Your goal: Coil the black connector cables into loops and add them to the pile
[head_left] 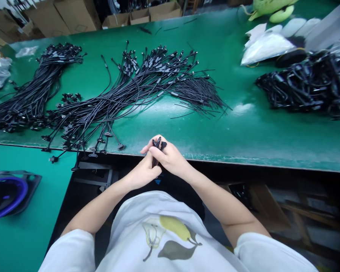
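Observation:
Both hands meet at the near edge of the green table. My left hand (146, 170) is closed around the lower part of a small folded black cable (156, 143). My right hand (170, 156) wraps the same cable from the other side, its thumb laid across it. A black connector end sticks out beside the right fingers. Behind and to the left of the hands lies a spread bundle of black cables (107, 102) with connectors at both ends. Thin black strands (200, 94) fan out at the bundle's right end.
Another cable bundle (45, 79) lies at the left. Coiled black cables (306, 85) and a white plastic bag (268, 47) sit at the right of the green table (243, 139). A purple-rimmed device (19, 192) is at lower left; cardboard boxes (76, 17) stand behind.

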### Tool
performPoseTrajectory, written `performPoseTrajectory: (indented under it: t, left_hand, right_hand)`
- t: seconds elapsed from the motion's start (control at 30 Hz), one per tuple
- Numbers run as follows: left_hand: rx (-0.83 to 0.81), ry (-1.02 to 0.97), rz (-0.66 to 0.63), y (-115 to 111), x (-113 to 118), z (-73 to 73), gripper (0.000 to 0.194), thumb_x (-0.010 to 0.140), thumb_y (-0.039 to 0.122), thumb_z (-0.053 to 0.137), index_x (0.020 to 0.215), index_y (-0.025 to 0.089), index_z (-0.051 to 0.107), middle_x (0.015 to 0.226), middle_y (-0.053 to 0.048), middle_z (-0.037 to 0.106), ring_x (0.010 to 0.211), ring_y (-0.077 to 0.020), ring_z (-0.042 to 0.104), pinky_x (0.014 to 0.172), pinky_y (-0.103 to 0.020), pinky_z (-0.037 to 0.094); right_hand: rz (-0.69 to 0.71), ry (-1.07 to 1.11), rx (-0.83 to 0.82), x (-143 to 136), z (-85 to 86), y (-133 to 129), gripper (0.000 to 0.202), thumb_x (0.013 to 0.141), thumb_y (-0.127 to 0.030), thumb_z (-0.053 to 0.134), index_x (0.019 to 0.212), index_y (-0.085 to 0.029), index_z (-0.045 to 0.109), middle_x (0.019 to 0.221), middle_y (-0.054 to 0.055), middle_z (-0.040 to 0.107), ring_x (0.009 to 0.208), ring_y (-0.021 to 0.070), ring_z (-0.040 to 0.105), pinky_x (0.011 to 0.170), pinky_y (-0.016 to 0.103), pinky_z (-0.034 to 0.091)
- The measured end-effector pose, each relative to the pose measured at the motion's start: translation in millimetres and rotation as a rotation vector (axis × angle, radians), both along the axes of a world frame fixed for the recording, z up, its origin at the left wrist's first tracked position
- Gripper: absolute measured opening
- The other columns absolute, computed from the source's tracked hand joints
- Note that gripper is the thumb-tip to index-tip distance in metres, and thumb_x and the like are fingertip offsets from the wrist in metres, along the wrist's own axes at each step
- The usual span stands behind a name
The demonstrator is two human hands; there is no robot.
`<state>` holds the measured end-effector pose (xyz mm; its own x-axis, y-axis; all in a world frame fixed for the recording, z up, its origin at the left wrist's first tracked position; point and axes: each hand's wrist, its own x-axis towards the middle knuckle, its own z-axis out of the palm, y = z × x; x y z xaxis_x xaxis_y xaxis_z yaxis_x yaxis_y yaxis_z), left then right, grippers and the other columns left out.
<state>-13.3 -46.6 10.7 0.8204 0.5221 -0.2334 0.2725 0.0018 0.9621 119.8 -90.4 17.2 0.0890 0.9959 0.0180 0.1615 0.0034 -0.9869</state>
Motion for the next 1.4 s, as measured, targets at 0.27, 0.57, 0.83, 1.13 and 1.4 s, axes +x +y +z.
performPoseTrajectory:
  t: [0.27,0.57,0.83,1.13,1.4]
  left_hand:
    - [-0.346,0.017,0.01,1,-8,3.6,0.064,0.061,0.01,0.055,0.124,0.022,0.056,0.085,-0.004,0.055,0.086,-0.0209,0.055,0.075,-0.032,0.049]
    - [-0.461,0.14,-0.055,0,-2,-12.9,0.046,0.055,0.006,0.055,0.1,0.017,0.059,0.077,0.0,0.049,0.067,-0.0154,0.05,0.055,-0.027,0.041]
    - [-0.524,-0.014,-0.04,-8,-3,-5.3,0.054,0.067,0.02,0.07,0.118,0.022,0.055,0.094,-0.004,0.052,0.09,-0.0193,0.052,0.077,-0.031,0.044]
    - [-0.142,-0.009,-0.081,1,9,-20.7,0.049,0.078,0.032,0.07,0.119,0.014,0.052,0.106,-0.009,0.061,0.105,-0.0261,0.058,0.09,-0.038,0.047]
    - [-0.158,0.166,-0.204,15,19,-13.4,0.011,0.075,0.023,0.065,0.076,0.014,0.06,0.07,-0.002,0.062,0.068,-0.0163,0.06,0.065,-0.028,0.047]
  right_hand:
    - [0.016,0.159,-0.152,-5,-11.8,-4,0.031,0.086,-0.05,0.054,0.088,-0.022,0.041,0.088,0.002,0.069,0.066,0.014,0.061,0.054,0.025,0.048]
    - [0.071,0.075,-0.135,0,-18.5,-10,0.046,0.092,-0.065,0.038,0.089,-0.021,0.051,0.087,0.003,0.065,0.066,0.0136,0.059,0.053,0.024,0.047]
    - [0.04,0.379,-0.165,5,-13.4,-10,0.058,0.091,-0.071,0.025,0.083,-0.021,0.051,0.078,0.004,0.069,0.052,0.0136,0.059,0.048,0.027,0.048]
    - [-0.019,0.293,0.046,1,-14.0,-13,0.04,0.098,-0.055,0.03,0.093,-0.021,0.05,0.091,0.004,0.066,0.085,0.0157,0.063,0.085,0.034,0.049]
    - [-0.269,0.7,0.048,-10,-7.7,-12,0.025,0.092,-0.047,0.048,0.095,-0.022,0.048,0.066,-0.007,0.038,0.053,0.0071,0.036,0.055,0.021,0.042]
